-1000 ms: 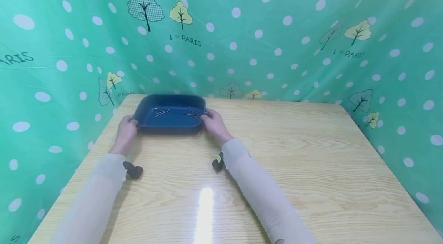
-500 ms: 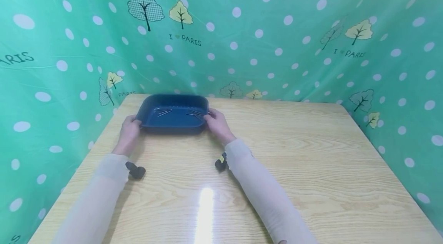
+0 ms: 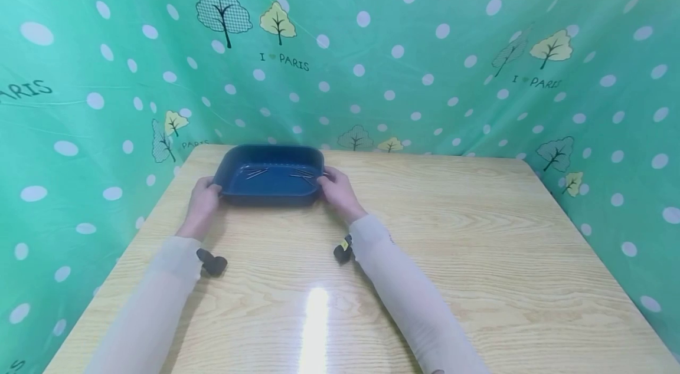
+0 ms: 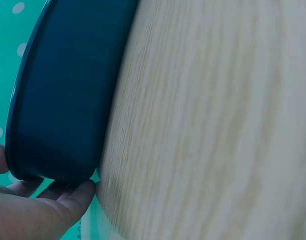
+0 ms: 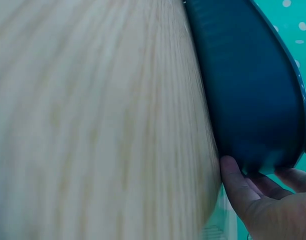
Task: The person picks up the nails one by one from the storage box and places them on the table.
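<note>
A dark blue rectangular basin (image 3: 271,200) with rounded corners is at the back left of the table. Several thin metal sticks (image 3: 257,173) lie inside it in two loose groups, left and right; their kind is too small to make out. My left hand (image 3: 203,203) grips the basin's left end, thumb at the rim and fingers against the outer wall. At the opposite end, my right hand (image 3: 340,192) holds the basin the same way. Both wrist views show fingertips (image 4: 85,192) low on the basin's side, close to the tabletop.
The light wooden table (image 3: 451,244) extends to the right and toward me. A green dotted curtain (image 3: 414,67) hangs behind it and along both sides. Small black devices (image 3: 212,263) are strapped at both wrists.
Held by both hands, the basin has slid slightly to the right along the back of the table. The sticks inside have moved along with it.
</note>
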{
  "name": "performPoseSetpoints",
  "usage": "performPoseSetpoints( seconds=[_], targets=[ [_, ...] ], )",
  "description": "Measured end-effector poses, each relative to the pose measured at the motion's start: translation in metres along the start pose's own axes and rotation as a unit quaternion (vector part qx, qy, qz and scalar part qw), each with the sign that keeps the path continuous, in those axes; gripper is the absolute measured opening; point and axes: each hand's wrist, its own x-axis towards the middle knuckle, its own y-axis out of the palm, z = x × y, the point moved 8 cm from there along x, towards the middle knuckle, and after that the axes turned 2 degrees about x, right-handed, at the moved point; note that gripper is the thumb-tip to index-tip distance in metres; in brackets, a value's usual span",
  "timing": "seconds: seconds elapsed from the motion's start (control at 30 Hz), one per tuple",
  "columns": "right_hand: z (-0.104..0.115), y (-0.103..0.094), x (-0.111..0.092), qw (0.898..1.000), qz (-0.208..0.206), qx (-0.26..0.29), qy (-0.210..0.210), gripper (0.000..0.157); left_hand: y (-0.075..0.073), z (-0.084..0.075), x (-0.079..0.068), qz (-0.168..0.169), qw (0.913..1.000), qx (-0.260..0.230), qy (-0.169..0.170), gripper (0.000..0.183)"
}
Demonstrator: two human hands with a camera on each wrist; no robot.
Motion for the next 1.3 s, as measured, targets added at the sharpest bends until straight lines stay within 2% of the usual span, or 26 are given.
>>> performPoseSetpoints(
  seconds=[0.37,1.3],
  targets=[
    [-0.001,-0.007,-0.002,0.999,0.004,0.031,0.009,0.044,0.007,-0.003,0.0,0.005,0.9999,-0.009,-0.004,0.047],
    [-0.006,-0.025,-0.005,0.999,0.009,0.042,0.021,0.042,0.019,-0.005,-0.003,0.008,0.9999,-0.004,0.007,0.046]
  ],
)
